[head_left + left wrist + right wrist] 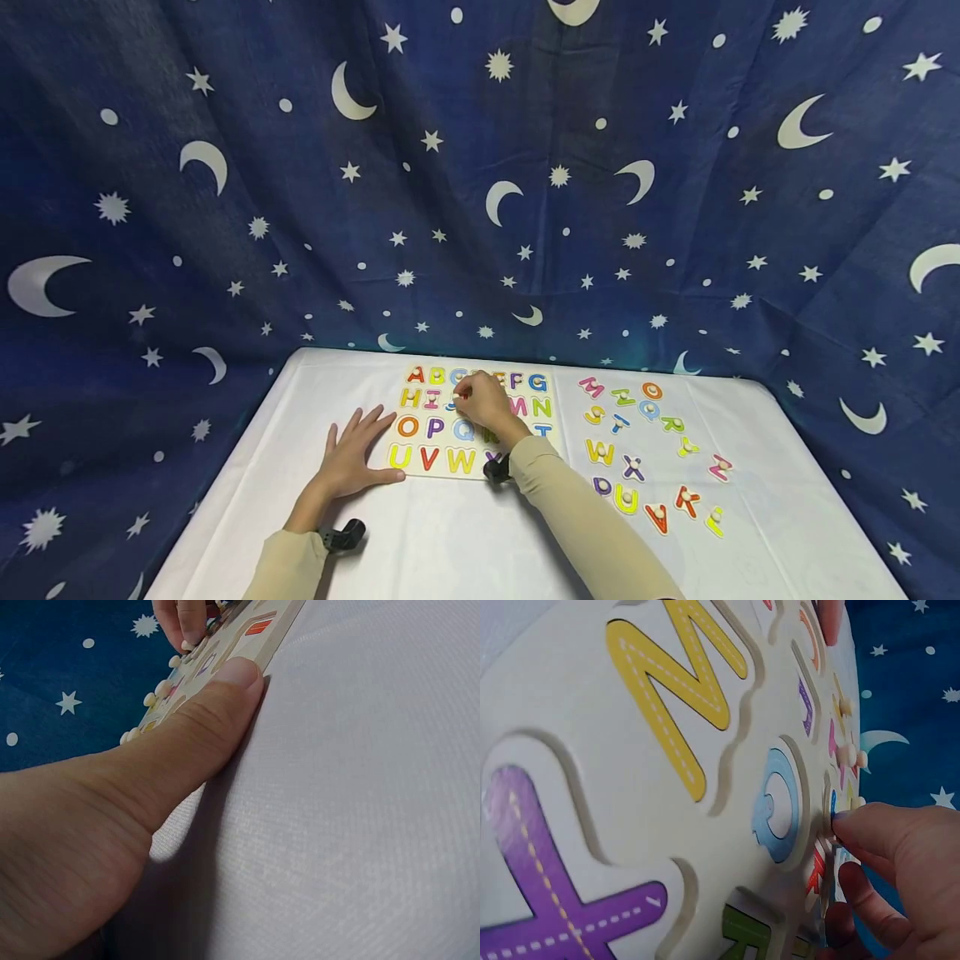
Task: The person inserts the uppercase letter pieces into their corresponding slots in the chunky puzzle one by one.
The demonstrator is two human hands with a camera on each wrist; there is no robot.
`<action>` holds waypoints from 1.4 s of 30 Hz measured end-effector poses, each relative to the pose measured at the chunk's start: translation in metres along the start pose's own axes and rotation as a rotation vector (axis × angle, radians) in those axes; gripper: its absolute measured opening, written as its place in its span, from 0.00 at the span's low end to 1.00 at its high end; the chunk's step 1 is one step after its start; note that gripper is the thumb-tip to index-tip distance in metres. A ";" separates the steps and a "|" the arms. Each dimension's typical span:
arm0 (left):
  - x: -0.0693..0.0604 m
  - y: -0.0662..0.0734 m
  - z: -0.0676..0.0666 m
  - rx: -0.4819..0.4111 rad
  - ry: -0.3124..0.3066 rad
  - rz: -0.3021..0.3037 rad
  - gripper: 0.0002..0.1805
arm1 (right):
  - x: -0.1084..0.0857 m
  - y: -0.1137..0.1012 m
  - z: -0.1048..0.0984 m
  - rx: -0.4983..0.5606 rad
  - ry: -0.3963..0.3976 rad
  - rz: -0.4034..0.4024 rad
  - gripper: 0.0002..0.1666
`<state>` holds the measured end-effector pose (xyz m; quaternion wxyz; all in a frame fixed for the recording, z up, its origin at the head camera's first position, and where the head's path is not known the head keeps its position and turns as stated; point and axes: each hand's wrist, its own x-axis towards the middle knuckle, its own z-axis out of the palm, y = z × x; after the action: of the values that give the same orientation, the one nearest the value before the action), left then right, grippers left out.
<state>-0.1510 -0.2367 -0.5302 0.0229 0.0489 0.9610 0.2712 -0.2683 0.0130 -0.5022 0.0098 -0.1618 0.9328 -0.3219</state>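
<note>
A wooden alphabet puzzle board [442, 469] lies on the table, its printed letter recesses in rows. Knobbed pieces such as the red A [416, 375], blue G [537, 382] and pink I [432, 399] sit in the upper rows. Over the second row, my right hand [486, 406] pinches the blue letter J piece [451, 407] at its recess; the fingers partly cover it. My left hand [351, 458] lies spread at the board's left side, its thumb [217, 705] touching the board's edge. Recesses for W [667, 690] and X [540, 870] show bare printing in the right wrist view.
Loose knobbed letters lie right of the board, among them a pink M [592, 387], orange O [652, 391], yellow W [599, 452], red K [686, 501] and yellow L [715, 522]. A dark blue star-and-moon cloth [420, 200] hangs behind the white table [450, 542].
</note>
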 end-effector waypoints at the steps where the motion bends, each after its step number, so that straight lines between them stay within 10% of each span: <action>1: 0.000 0.000 0.000 0.001 -0.001 0.001 0.60 | 0.000 0.000 0.001 -0.003 0.004 -0.003 0.04; 22: -0.001 0.000 0.003 -0.007 0.015 0.021 0.60 | -0.002 0.001 0.004 -0.045 0.009 -0.028 0.05; 31: 0.000 0.001 0.003 -0.005 0.014 0.019 0.60 | -0.002 0.017 -0.031 0.096 -0.076 -0.122 0.14; 42: -0.001 0.000 0.003 -0.007 0.003 0.022 0.60 | -0.014 0.054 -0.067 0.029 -0.033 -0.160 0.16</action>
<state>-0.1502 -0.2357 -0.5326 0.0186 0.0588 0.9595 0.2750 -0.2796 0.0971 -0.4823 0.0017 -0.2411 0.9118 -0.3325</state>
